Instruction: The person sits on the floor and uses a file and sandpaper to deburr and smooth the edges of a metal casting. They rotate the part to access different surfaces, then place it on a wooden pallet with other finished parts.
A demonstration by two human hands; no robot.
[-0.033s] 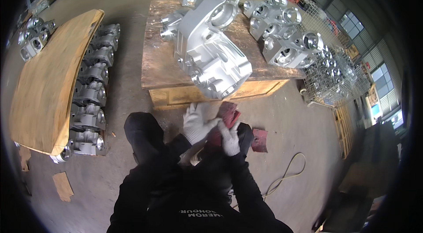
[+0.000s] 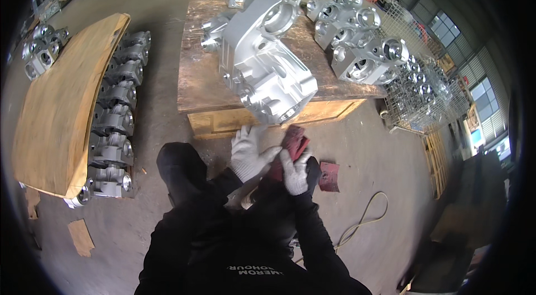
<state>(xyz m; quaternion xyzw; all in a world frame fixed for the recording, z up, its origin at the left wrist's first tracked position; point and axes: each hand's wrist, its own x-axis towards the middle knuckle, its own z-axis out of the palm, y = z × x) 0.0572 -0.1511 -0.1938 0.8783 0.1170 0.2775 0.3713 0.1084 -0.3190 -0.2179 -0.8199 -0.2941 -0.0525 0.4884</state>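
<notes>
My right hand [image 2: 295,172], in a white knit glove, is closed on a folded dark red abrasive pad [image 2: 292,140] above my right knee. Close to its left, my left hand [image 2: 245,152], gloved the same way, has its fingers spread and its thumb towards the pad; whether the thumb touches the pad is hard to tell. Just beyond both hands, a large silver metal casting [image 2: 268,66] rests on a worn wooden workbench [image 2: 195,88], its near end over the front edge. Another dark red pad [image 2: 329,176] lies on the floor, right of my knee.
More castings [image 2: 360,63] stand on the bench's right side. At left, several castings [image 2: 114,119] line up beside a tilted plywood board [image 2: 61,116]. A wire cage [image 2: 430,99] holds metal parts at right. A hose [image 2: 357,225] loops across the floor; cardboard [image 2: 81,237] lies at lower left.
The pad and my right hand have shifted very slightly. My left hand stays spread in nearly the same place. The whole view has moved a little.
</notes>
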